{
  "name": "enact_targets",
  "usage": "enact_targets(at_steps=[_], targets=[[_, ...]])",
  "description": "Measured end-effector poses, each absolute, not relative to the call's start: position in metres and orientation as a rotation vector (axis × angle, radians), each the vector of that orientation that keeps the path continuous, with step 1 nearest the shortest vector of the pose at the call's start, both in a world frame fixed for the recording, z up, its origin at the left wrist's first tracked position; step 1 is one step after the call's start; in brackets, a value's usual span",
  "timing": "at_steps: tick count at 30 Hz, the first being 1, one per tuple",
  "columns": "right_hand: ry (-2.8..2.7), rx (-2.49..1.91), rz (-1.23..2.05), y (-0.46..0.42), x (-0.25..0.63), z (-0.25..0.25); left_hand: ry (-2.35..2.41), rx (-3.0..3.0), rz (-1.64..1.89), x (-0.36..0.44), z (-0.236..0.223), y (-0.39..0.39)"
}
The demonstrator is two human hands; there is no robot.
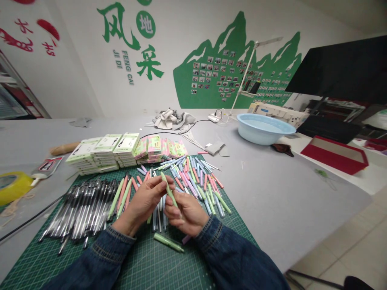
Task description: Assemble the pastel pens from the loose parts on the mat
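1. Left hand (143,203): grip closed on a pale green pen (169,191), held above the cutting mat (136,257).
2. Right hand (186,215): grip pinches the pen's lower end.
3. Step: both hands work this pen; next calls for one grip letting go.

The left hand (142,205) and right hand (186,213) held a pale green pen (168,190) above a cutting mat (145,262).

Pastel pens (193,177) lay scattered past the hands, black pens (87,209) lay bunched to the left, a green pen (168,242) lay below, and boxes (127,147) stood stacked at the mat's far edge.
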State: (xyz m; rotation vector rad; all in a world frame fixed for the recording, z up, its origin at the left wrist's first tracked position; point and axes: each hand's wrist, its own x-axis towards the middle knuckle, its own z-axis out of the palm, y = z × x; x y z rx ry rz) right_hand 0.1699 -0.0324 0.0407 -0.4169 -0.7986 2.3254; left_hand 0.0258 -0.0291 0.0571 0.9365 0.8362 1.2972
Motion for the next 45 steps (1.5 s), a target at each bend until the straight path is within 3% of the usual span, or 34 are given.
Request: enact_targets(at_steps=[8,15,21,29,45], targets=[[-1.091,-0.702,1.8,-0.034,0.167,0.039,0.884,0.884,1.36,0.027,0.061,-0.029],[-0.889,-0.337,2.299,-0.035,0.171,0.04,0.732,0.835,1.331,0.027,0.061,-0.034],[-1.087,-0.335,1.963,-0.036,0.178,0.055,0.77,0.357,1.592,0.014,0.051,-0.02],[-1.225,-0.328,1.8,-0.038,0.175,0.051,0.746,0.373,1.517,0.02,0.056,-0.029],[-1.244,-0.27,1.855,-0.043,0.174,0.057,0.716,0.4,1.406,0.026,0.057,-0.034]])
